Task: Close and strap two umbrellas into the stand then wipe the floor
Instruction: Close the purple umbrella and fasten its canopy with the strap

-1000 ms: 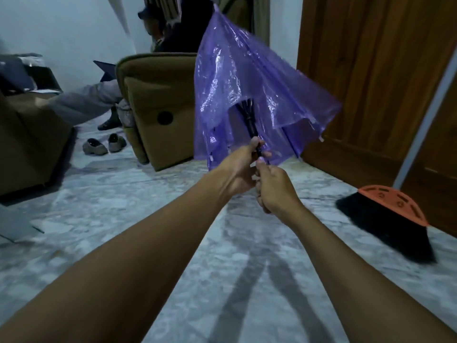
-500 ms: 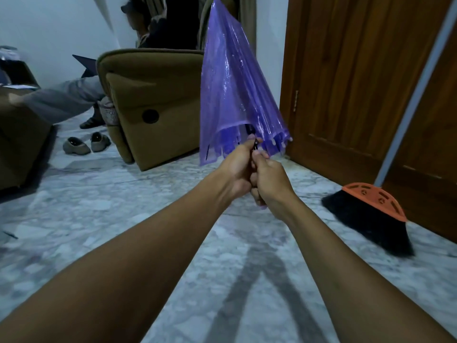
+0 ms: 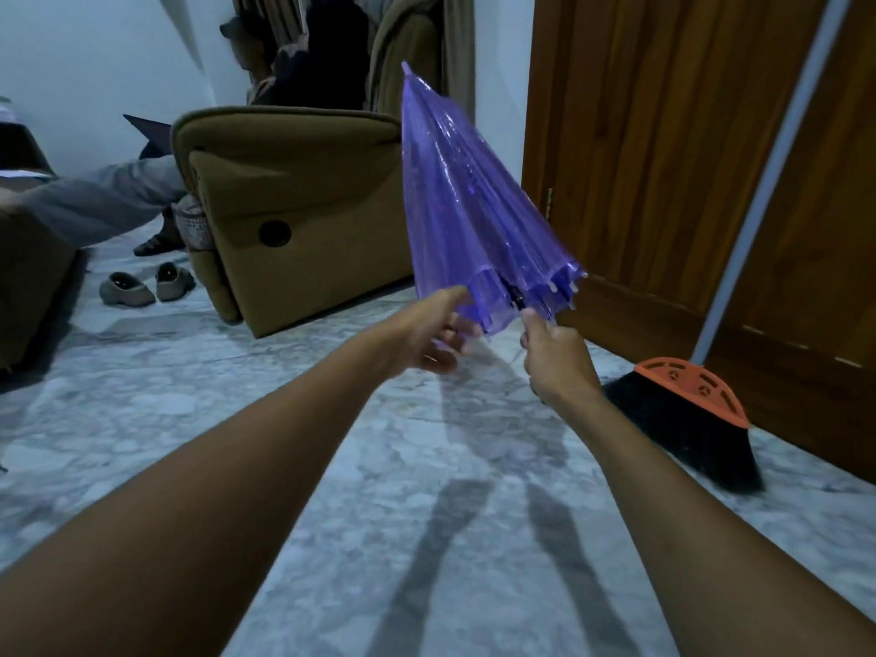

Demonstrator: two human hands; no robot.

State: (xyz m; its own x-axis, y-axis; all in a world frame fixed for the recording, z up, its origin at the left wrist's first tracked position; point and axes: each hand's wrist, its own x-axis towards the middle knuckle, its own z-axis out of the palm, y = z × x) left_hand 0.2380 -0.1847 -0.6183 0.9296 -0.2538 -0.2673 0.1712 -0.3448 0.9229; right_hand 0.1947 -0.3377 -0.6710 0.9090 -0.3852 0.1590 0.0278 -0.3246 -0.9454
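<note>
Purple umbrella (image 3: 469, 220), folded with tip up at the frame's middle, is gripped low by the right hand (image 3: 557, 360) with curled fingers, while the blurred left hand (image 3: 426, 336) is at its rim, grip not clear; strapping seems next, needing the folds gathered tightly.

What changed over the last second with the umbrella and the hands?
The umbrella folded from half-open to a narrow cone. The left hand left the shaft and moved left to the canopy rim; its grip is blurred. The right hand still grips the shaft. Broom and armchair unchanged.
</note>
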